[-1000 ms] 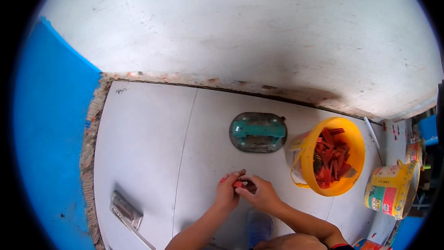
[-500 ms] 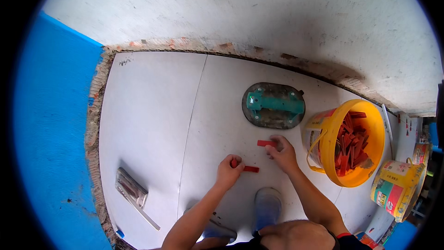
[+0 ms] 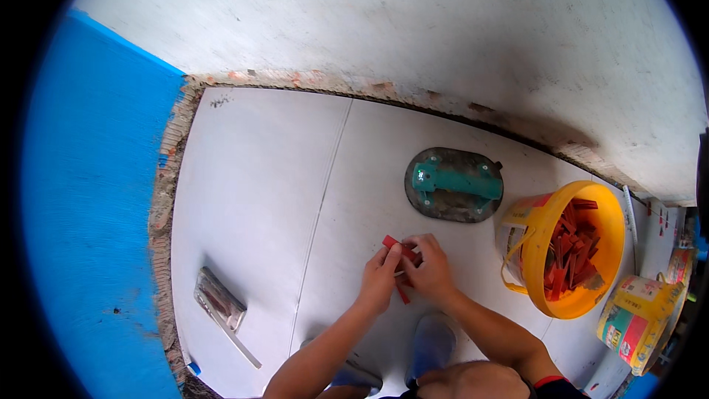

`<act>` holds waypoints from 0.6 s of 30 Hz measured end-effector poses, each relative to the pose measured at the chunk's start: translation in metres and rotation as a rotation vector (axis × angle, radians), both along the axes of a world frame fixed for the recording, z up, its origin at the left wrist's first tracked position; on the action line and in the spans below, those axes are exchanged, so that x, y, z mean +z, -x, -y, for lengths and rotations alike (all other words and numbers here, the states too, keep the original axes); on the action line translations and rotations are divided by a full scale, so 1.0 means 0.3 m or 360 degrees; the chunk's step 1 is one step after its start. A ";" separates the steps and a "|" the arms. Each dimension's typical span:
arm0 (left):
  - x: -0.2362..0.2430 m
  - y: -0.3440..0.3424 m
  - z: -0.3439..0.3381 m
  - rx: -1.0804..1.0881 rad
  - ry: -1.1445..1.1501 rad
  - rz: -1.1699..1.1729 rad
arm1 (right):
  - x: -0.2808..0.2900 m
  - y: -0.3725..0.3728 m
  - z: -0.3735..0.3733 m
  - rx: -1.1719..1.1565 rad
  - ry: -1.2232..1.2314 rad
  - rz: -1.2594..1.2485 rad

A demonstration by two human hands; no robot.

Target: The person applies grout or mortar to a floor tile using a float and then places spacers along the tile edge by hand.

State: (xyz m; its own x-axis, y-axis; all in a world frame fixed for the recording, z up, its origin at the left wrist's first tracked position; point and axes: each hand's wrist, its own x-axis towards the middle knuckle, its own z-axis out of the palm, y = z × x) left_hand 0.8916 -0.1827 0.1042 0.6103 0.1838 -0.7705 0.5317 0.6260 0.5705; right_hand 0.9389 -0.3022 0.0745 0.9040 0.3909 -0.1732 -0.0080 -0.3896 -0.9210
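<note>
Close together above the pale floor tiles (image 3: 258, 177), my left hand (image 3: 378, 281) and my right hand (image 3: 432, 273) are both closed on red wedges (image 3: 402, 293). The wedges are thin, flat plastic strips. One sticks out above my fingers and another points down between the hands; my fingers hide the rest. To the right, a yellow bucket (image 3: 622, 229) leans with its mouth toward the right, and a heap of similar red wedges (image 3: 569, 251) lies inside. Beyond my hands, a green-handled suction lifter (image 3: 458, 183) with a dark oval pad lies on the tile.
A flat trowel-like tool (image 3: 223, 301) with a long pale edge lies at the left. A second yellow bucket (image 3: 628, 321) stands at the far right. A rough mortar edge (image 3: 164, 214) borders a blue surface (image 3: 96, 199), and a whitish wall (image 3: 384, 22) rises at the back.
My hands have come together, bringing the red wedges side by side. The wedges were held apart before. The whole view has shifted slightly, moving the floor things right and down.
</note>
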 end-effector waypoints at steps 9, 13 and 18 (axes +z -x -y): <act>-0.153 -0.125 -0.413 -0.0103 -0.0946 -0.0074 | -0.013 -0.215 -0.014 -0.0350 -0.0017 0.0785; -0.172 -0.307 -0.642 -0.0795 -0.2088 -0.0194 | -0.015 -0.419 0.030 -0.0687 0.0512 0.1077; -0.207 -0.554 -0.794 -0.1273 -0.2792 -0.0022 | -0.116 -0.477 0.003 -0.0580 0.0992 0.1226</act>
State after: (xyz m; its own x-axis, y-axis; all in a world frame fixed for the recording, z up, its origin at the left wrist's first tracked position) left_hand 1.0578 0.0556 0.0421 0.9290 0.3636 -0.0686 0.3700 -0.9095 0.1894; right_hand 1.0820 -0.3032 0.0397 0.9001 0.1132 0.4208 0.2820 -0.8875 -0.3645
